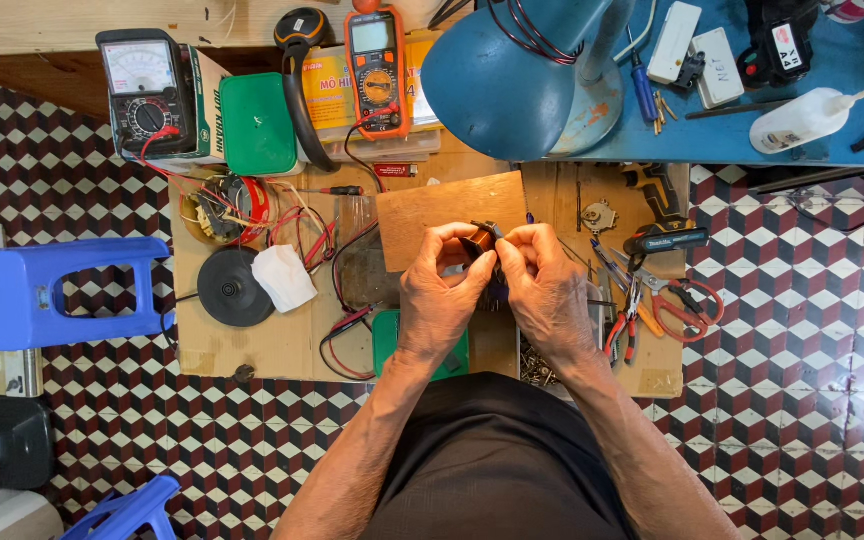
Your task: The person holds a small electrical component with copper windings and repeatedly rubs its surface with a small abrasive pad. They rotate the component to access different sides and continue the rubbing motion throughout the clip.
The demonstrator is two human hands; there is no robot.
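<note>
My left hand (442,285) and my right hand (542,280) meet over a low wooden work board (252,340) on the floor. Between their fingertips they pinch one small dark brown part (479,240); its exact kind is too small to tell. A plain wooden block (432,205) lies just beyond the hands. A green pad (384,335) shows beneath my left wrist.
An analog meter (142,90), an orange digital multimeter (377,70), a green box (257,125) and a blue desk lamp (512,75) stand at the back. Red-handled pliers and scissors (667,305) lie right. A black disc (230,287) and white cloth (282,277) lie left. A blue stool (42,290) stands far left.
</note>
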